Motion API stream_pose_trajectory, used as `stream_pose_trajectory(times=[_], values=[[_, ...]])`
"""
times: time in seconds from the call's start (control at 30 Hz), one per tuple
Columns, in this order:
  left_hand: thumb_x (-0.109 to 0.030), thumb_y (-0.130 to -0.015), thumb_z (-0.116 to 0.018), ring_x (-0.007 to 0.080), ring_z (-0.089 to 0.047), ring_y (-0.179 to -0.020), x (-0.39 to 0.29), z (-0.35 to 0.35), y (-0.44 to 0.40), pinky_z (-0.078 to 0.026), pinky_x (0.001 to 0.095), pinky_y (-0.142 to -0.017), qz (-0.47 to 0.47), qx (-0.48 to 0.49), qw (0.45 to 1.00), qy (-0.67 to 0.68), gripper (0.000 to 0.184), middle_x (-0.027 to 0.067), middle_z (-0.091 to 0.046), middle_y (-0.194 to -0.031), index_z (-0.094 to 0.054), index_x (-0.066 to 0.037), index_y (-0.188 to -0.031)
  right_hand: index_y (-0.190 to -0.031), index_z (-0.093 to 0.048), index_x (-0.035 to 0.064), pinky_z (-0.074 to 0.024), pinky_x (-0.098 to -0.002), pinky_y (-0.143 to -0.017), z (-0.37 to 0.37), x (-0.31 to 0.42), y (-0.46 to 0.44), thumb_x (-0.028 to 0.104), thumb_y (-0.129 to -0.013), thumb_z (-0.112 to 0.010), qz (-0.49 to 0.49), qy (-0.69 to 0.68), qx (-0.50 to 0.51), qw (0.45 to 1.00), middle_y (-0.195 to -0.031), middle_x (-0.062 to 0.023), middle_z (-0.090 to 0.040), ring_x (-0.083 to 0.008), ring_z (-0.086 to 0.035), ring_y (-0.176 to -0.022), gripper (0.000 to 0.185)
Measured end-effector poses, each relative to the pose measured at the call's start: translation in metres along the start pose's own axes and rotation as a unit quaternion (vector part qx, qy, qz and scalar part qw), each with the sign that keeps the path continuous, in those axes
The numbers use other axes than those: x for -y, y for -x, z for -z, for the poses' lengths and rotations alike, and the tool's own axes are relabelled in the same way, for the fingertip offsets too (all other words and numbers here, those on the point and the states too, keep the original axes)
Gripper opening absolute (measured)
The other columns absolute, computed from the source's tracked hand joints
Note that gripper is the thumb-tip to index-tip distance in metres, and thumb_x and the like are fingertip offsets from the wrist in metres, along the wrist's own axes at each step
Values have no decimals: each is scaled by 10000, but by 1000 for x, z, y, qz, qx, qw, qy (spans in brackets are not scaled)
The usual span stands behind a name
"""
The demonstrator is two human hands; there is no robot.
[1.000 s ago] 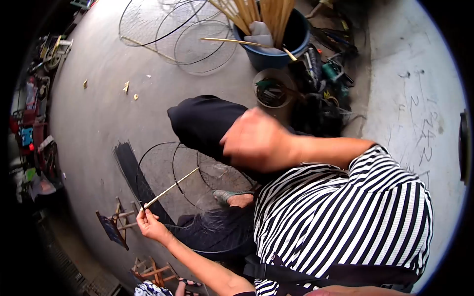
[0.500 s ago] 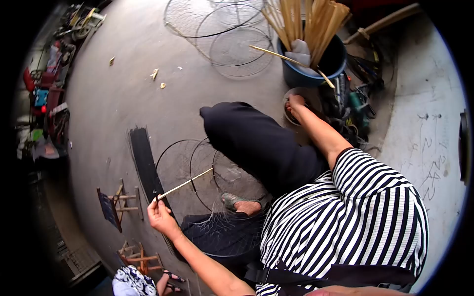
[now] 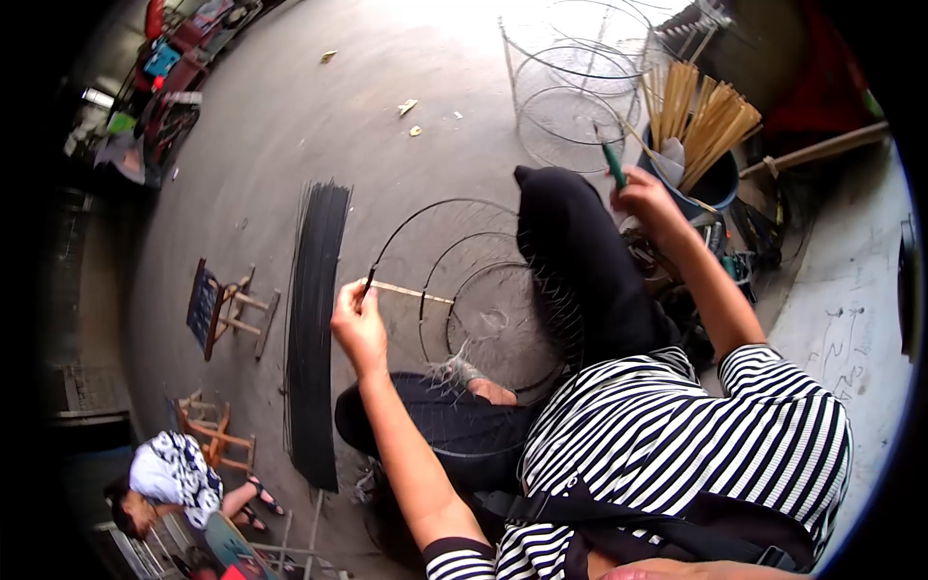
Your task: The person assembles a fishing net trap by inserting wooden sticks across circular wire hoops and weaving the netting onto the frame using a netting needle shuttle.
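My left hand [image 3: 360, 327] is closed on the outer black hoop [image 3: 422, 215] of a net-covered frame, where the end of a thin bamboo strip [image 3: 411, 291] meets it. The strip runs across to the smaller hoops [image 3: 431, 261] of the frame. Fine netting [image 3: 464, 365] bunches near my foot. My right hand [image 3: 646, 198] is raised beside my knee, its fingers wrapped around a green-handled tool [image 3: 613, 166] with a thin pointed tip. I cannot tell the tool's exact kind.
A blue bucket [image 3: 717, 182] of bamboo strips [image 3: 704, 121] stands beyond my right hand. Another hooped net frame [image 3: 580, 72] is behind it. A bundle of black rods [image 3: 316, 329] lies left. Small wooden stools [image 3: 227, 304] and a seated person [image 3: 179, 474] are farther left.
My right hand has come up from the bowl by the bucket and now holds the green-handled tool. My left hand still grips the strip's end at the hoop. The view has shifted.
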State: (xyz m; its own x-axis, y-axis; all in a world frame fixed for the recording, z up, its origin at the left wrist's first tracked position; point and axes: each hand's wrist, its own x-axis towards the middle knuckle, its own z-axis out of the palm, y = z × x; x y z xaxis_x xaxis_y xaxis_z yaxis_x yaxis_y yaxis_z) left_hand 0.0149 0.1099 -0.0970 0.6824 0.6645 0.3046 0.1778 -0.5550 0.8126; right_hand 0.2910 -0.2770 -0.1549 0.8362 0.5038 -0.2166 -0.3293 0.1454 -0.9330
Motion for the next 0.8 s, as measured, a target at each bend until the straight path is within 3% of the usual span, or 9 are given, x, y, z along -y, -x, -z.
stream_pose_trajectory(times=[0.1,0.17,0.27,0.33,0.4,0.47,0.53,0.73,0.8], values=[[15,-828,-645,146,-658,-826,-10,-5,1,-513,279,-745,-3,-19,1000,20,146,102,-694,-885,-636,31,-973,-984,-582,38,-398,-228,-578,-64,58,-54,70,-777,-589,121,26,-20,992,-718,-43,-559,-108,-488,-592,209],[-22,-828,-653,180,-667,-806,-8,-5,4,-510,297,-725,-13,-20,999,21,146,133,-693,-871,-641,22,-967,-932,-564,47,-391,-232,-588,-152,85,-60,69,-803,-567,207,43,15,977,-714,-29,-532,-96,-456,-607,131],[-30,-831,-660,106,-636,-730,-7,-6,7,-504,254,-662,0,-29,1000,0,134,93,-693,-852,-651,26,-952,-893,-543,62,-386,-222,-618,-299,81,-38,74,-834,-544,262,54,156,951,-693,1,-486,-78,-447,-654,60],[-30,-829,-660,131,-648,-726,-1,-4,10,-505,262,-654,16,-22,999,23,137,108,-697,-861,-652,26,-953,-886,-524,67,-366,-239,-543,-364,59,-8,76,-844,-525,105,-75,311,942,-681,3,-461,-84,-419,-590,43],[4,-827,-619,171,-648,-690,-10,6,12,-495,284,-633,22,-10,996,-82,121,125,-700,-833,-649,9,-944,-887,-507,75,-317,-253,-463,-377,4,-17,56,-839,-515,-115,-151,462,866,-673,3,-438,-89,-382,-524,52],[40,-823,-587,160,-657,-713,-2,13,16,-490,280,-635,8,-17,998,-67,140,110,-702,-815,-645,-2,-944,-889,-493,82,-250,-251,-415,-360,2,13,68,-849,-500,-202,-85,425,878,-664,13,-407,-78,-329,-482,43],[77,-824,-572,153,-671,-870,-7,15,17,-512,258,-743,61,3,992,106,186,105,-703,-934,-638,5,-982,-910,-498,82,-238,-231,-422,-334,-3,26,99,-867,-492,-288,-127,430,846,-663,27,-381,-67,-311,-491,47],[71,-791,-602,148,-659,-908,-2,22,14,-523,267,-777,74,27,993,92,281,124,-683,-1030,-626,42,-1069,-954,-515,69,-213,-208,-406,-298,-14,53,110,-903,-452,-320,-54,390,862,-643,44,-364,-45,-286,-473,90],[61,-766,-592,124,-622,-783,0,21,14,-503,256,-701,64,17,993,96,302,116,-693,-989,-637,32,-1063,-943,-519,70,-204,-210,-398,-292,-19,51,107,-899,-455,-331,-36,402,853,-621,48,-352,-44,-274,-461,85]])
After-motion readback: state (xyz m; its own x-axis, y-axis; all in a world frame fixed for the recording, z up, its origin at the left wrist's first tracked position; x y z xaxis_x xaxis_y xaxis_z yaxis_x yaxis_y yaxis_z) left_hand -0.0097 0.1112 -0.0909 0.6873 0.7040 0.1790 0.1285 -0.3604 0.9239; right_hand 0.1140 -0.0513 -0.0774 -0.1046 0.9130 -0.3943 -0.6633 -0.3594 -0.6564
